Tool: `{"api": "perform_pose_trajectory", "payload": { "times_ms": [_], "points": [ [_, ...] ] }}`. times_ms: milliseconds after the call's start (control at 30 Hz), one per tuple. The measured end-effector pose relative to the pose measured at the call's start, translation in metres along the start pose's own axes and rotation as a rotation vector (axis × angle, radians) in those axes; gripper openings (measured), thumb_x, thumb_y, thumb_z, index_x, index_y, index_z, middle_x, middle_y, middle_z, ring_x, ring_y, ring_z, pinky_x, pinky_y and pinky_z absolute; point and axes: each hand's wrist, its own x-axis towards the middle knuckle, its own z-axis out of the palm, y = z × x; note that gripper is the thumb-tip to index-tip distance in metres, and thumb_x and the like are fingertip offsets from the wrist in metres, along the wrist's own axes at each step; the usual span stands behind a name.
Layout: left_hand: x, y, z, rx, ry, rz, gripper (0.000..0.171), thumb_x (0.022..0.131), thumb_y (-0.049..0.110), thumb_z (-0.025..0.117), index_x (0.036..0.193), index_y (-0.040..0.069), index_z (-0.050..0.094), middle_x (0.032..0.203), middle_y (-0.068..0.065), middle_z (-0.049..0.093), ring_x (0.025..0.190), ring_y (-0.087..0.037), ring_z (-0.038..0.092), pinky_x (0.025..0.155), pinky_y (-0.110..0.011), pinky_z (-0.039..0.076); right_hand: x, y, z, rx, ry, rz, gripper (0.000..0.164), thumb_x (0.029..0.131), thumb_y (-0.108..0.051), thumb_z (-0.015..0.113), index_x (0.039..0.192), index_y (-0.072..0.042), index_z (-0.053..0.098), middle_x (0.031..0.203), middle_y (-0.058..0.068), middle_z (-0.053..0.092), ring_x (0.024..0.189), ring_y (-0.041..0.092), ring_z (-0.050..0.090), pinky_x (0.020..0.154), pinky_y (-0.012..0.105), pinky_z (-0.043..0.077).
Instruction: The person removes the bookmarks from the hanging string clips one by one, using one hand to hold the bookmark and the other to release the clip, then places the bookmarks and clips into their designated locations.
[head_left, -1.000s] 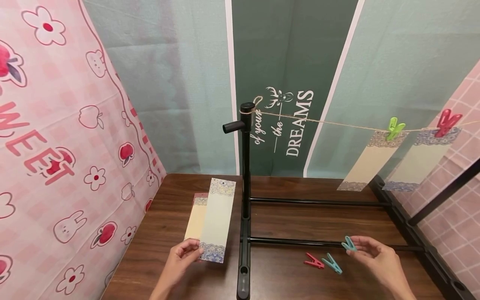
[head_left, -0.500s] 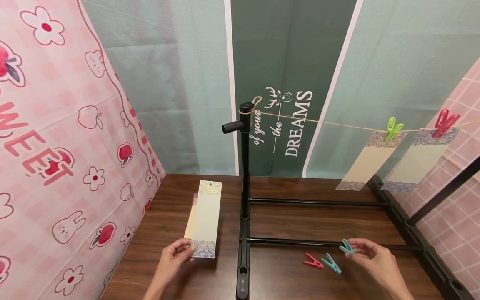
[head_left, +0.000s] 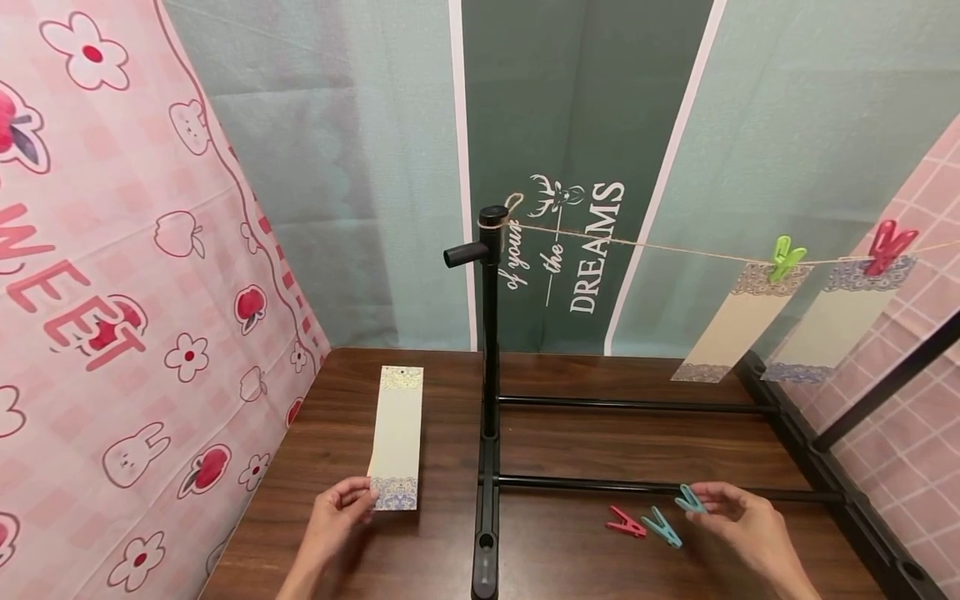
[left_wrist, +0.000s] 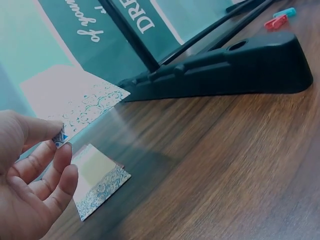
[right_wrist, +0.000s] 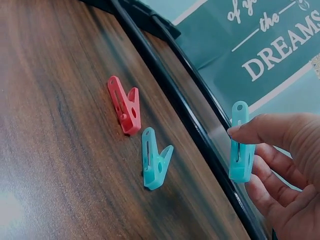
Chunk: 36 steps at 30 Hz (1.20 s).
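My left hand [head_left: 337, 510] pinches the lower left corner of a pale bookmark-like paper strip [head_left: 397, 433] with blue lace print, raised above the table. Beneath it, in the left wrist view, lie other patterned strips [left_wrist: 97, 187] on the wood, mostly hidden from the head view. My right hand [head_left: 746, 521] pinches a teal clothespin [right_wrist: 241, 150] between thumb and fingers, above the table. Next to that hand, a second teal clothespin [right_wrist: 156, 162] and a red clothespin [right_wrist: 126, 107] lie on the table.
A black stand [head_left: 490, 350] with low crossbars divides the wooden table [head_left: 570, 558]. Twine [head_left: 645, 243] runs right from its post. A green clothespin [head_left: 786, 260] and a red one [head_left: 891, 248] hold two strips on it. Patterned cloths hang at the back and sides.
My left hand has carried the pale strip leftward, covering the strips below in the head view. My right hand has shifted slightly down with the teal clothespin.
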Motion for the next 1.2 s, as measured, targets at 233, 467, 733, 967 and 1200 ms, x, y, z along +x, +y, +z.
{"api": "perform_pose_trajectory", "payload": {
  "times_ms": [233, 467, 733, 967, 1200],
  "points": [
    [0.005, -0.006, -0.006, 0.032, 0.018, -0.024, 0.017, 0.085, -0.005, 0.069, 0.099, -0.012, 0.064, 0.080, -0.013, 0.069, 0.060, -0.019, 0.060, 0.056, -0.027, 0.053, 0.001, 0.004, 0.001, -0.053, -0.028, 0.009, 0.041, 0.073, -0.024, 0.086, 0.106, -0.006, 0.071, 0.091, 0.003, 0.070, 0.074, 0.002, 0.062, 0.064, 0.021, 0.048],
    [0.008, -0.009, -0.013, 0.083, -0.011, -0.048, 0.018, 0.086, -0.002, 0.069, 0.101, -0.012, 0.064, 0.084, -0.016, 0.069, 0.064, -0.016, 0.062, 0.056, -0.029, 0.052, 0.003, 0.008, 0.001, -0.063, -0.053, 0.014, 0.040, 0.074, -0.023, 0.085, 0.106, -0.005, 0.070, 0.092, 0.004, 0.070, 0.074, 0.003, 0.062, 0.064, 0.022, 0.048],
    [0.013, -0.012, -0.022, 0.145, -0.089, -0.039, 0.025, 0.087, -0.001, 0.068, 0.106, -0.016, 0.062, 0.088, -0.019, 0.069, 0.066, -0.020, 0.064, 0.058, -0.029, 0.053, 0.004, 0.009, 0.005, -0.023, -0.053, -0.012, 0.041, 0.073, -0.011, 0.084, 0.109, -0.001, 0.069, 0.095, 0.007, 0.070, 0.076, 0.004, 0.063, 0.065, 0.021, 0.051],
    [0.015, -0.015, -0.025, 0.177, -0.134, -0.016, 0.027, 0.087, -0.001, 0.069, 0.106, -0.018, 0.061, 0.086, -0.018, 0.069, 0.064, -0.015, 0.063, 0.058, -0.027, 0.053, 0.005, 0.013, 0.005, -0.046, -0.083, -0.002, 0.037, 0.073, -0.008, 0.082, 0.107, -0.005, 0.070, 0.093, 0.005, 0.071, 0.077, 0.004, 0.063, 0.064, 0.022, 0.050],
    [0.018, -0.019, -0.025, 0.202, -0.128, -0.029, 0.026, 0.085, -0.002, 0.070, 0.105, -0.016, 0.062, 0.083, -0.017, 0.069, 0.062, -0.015, 0.063, 0.057, -0.028, 0.053, 0.005, 0.016, 0.004, -0.086, -0.128, 0.052, 0.038, 0.073, -0.014, 0.083, 0.108, -0.007, 0.070, 0.092, 0.002, 0.071, 0.077, 0.005, 0.064, 0.069, 0.026, 0.047]
  ]
}}
